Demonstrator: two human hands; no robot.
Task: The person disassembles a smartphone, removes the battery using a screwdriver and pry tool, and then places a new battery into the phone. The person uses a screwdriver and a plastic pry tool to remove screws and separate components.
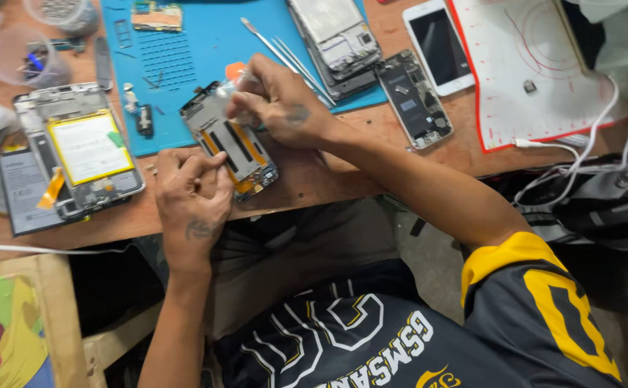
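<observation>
An opened phone frame [231,144] with orange flex strips lies tilted at the near edge of the blue work mat [191,43]. My left hand [193,194] is curled in a loose fist with its fingertips pressing the frame's lower left side. My right hand [281,104] is bent over the frame's top end, fingers pinched on a small clear piece that I cannot make out. An orange pick [235,70] peeks out just behind the right fingers.
Metal tweezers [285,54] and a stripped phone body [337,39] lie on the mat. Another opened phone with a yellow-edged battery [84,147] sits left. A bare board [414,97], a white phone [437,44], a white mat [537,65] and white cables [580,162] are right. Plastic cups [30,57] stand far left.
</observation>
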